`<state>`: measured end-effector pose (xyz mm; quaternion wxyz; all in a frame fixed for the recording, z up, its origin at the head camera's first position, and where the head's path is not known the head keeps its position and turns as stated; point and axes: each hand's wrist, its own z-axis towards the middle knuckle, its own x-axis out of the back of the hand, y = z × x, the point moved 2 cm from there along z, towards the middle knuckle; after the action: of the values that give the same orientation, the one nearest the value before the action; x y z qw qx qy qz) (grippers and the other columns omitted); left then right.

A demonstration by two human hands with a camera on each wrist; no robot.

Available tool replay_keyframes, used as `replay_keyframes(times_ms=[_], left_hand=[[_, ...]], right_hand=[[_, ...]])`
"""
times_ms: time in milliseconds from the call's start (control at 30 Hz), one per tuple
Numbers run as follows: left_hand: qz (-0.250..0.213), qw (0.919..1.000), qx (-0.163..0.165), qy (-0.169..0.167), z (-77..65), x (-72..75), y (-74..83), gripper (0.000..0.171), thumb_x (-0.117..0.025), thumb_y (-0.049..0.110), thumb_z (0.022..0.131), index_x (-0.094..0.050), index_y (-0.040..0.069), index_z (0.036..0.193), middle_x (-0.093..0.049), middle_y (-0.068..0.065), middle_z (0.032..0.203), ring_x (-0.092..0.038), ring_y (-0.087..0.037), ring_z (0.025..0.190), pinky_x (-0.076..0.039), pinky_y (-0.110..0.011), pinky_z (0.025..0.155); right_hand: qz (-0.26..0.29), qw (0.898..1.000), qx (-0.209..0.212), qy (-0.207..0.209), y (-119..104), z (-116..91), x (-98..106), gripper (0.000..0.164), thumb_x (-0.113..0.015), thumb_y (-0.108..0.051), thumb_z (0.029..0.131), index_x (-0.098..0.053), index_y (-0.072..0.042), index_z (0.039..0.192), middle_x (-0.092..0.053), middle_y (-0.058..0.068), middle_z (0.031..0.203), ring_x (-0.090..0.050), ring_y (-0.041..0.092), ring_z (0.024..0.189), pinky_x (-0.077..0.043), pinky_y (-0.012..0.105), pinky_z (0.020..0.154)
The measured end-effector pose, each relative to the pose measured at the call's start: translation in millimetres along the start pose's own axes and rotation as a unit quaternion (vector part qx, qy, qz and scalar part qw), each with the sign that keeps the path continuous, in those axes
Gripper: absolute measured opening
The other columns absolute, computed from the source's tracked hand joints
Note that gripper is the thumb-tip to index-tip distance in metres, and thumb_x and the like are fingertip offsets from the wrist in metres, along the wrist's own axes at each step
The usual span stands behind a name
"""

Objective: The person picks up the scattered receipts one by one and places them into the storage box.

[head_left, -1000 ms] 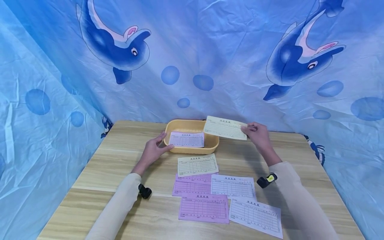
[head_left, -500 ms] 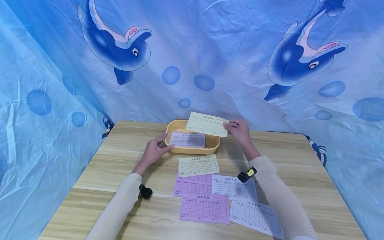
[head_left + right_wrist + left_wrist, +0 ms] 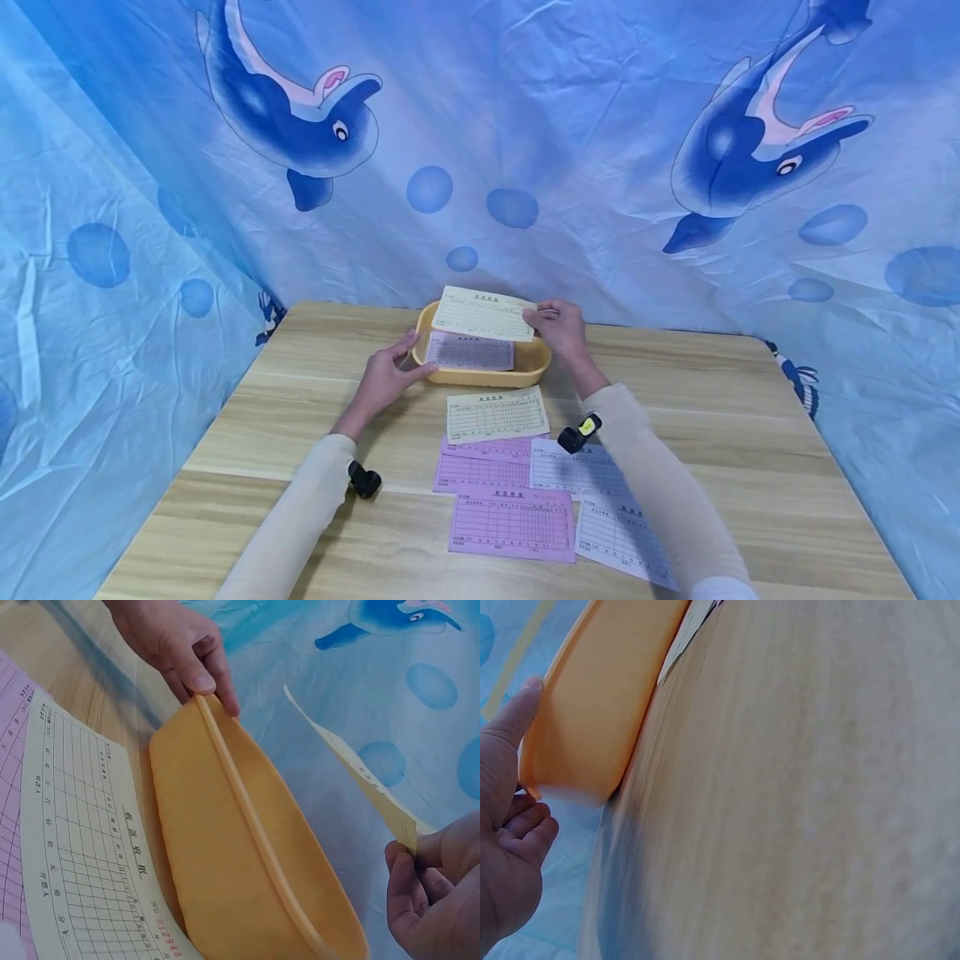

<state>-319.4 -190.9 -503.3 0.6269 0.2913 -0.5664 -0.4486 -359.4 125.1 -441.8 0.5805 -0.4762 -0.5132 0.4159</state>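
Note:
My right hand [image 3: 562, 332] pinches a pale yellow receipt slip [image 3: 480, 312] by its right edge. The slip is held above a yellow-orange plastic basket [image 3: 487, 378], covering part of its back rim in the head view. From the right wrist view, the slip [image 3: 360, 769] is up in the air, apart from the basket. My left hand [image 3: 381, 382] grips the basket's left end, thumb at the front rim and fingers round the end; in the left wrist view the thumb [image 3: 519, 712] lies along the wall. Inside the basket lies a light purple slip [image 3: 468, 354], shaded by the raised one.
In front of the basket lie another yellow slip [image 3: 498, 415], overlapping pink slips [image 3: 480, 473], a separate pink slip [image 3: 512, 525] and two white slips [image 3: 570, 467], partly under my right sleeve [image 3: 660, 492]. A blue dolphin-print cloth [image 3: 585, 125] hangs behind the wooden table [image 3: 300, 350].
My right hand has moved left with the yellow slip, from beside the basket's right end to over its left and middle. My left hand stays at the basket.

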Motion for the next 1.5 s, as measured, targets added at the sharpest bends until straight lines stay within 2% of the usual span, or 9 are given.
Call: replay_keyframes(times_ms=[200,467,700,933,1167,1500], left_hand=[[-0.004,1.0000,0.005,0.000,1.0,0.2,1.2,0.088,-0.086,0.042,0.082,-0.046,0.003,0.151,-0.034,-0.015,0.163,-0.037,-0.031,0.149,-0.039,-0.042,0.118],[-0.001,1.0000,0.008,0.000,1.1,0.4,0.9,0.089,-0.085,0.043,0.082,-0.046,0.005,0.151,-0.035,-0.014,0.163,-0.037,-0.031,0.148,-0.039,-0.043,0.118],[-0.004,1.0000,0.003,0.000,0.0,-0.7,1.1,0.084,-0.085,0.037,0.085,-0.046,0.004,0.151,-0.035,-0.013,0.163,-0.038,-0.031,0.148,-0.039,-0.043,0.118],[0.003,1.0000,0.005,0.001,0.7,0.0,0.5,0.091,-0.085,0.046,0.081,-0.045,0.004,0.152,-0.035,-0.013,0.163,-0.037,-0.030,0.149,-0.038,-0.043,0.118],[0.015,0.9999,0.002,0.003,2.6,-0.1,-0.3,0.095,-0.085,0.051,0.080,-0.045,0.003,0.151,-0.036,-0.016,0.162,-0.038,-0.031,0.148,-0.040,-0.044,0.117],[0.022,0.9997,0.005,0.001,3.6,0.9,0.4,0.093,-0.085,0.049,0.081,-0.045,0.003,0.151,-0.036,-0.015,0.162,-0.037,-0.029,0.149,-0.038,-0.045,0.118]], right_hand=[[-0.008,1.000,0.005,-0.002,1.6,4.0,-8.5,0.026,-0.077,-0.016,0.092,-0.070,0.002,0.110,-0.073,0.021,0.112,-0.073,0.030,0.098,-0.063,0.044,0.087],[-0.089,0.996,0.028,-0.005,5.0,6.3,-18.0,0.026,-0.079,-0.022,0.091,-0.075,-0.002,0.107,-0.076,0.017,0.106,-0.073,0.031,0.097,-0.061,0.043,0.082],[-0.098,0.994,0.039,-0.023,11.1,6.3,-29.1,0.023,-0.079,-0.020,0.091,-0.075,-0.003,0.106,-0.077,0.014,0.097,-0.074,0.028,0.085,-0.062,0.039,0.074],[-0.133,0.989,0.053,-0.020,10.4,5.0,-38.1,0.023,-0.080,-0.022,0.091,-0.076,-0.003,0.103,-0.077,0.012,0.091,-0.073,0.026,0.082,-0.059,0.036,0.068],[-0.156,0.986,0.062,-0.025,13.7,6.4,-40.9,0.021,-0.079,-0.020,0.091,-0.077,-0.003,0.104,-0.078,0.013,0.096,-0.074,0.025,0.084,-0.062,0.038,0.073],[-0.178,0.980,0.065,-0.060,12.0,3.1,-36.6,0.029,-0.077,-0.018,0.092,-0.074,0.000,0.114,-0.077,0.015,0.107,-0.075,0.027,0.097,-0.064,0.039,0.080]])
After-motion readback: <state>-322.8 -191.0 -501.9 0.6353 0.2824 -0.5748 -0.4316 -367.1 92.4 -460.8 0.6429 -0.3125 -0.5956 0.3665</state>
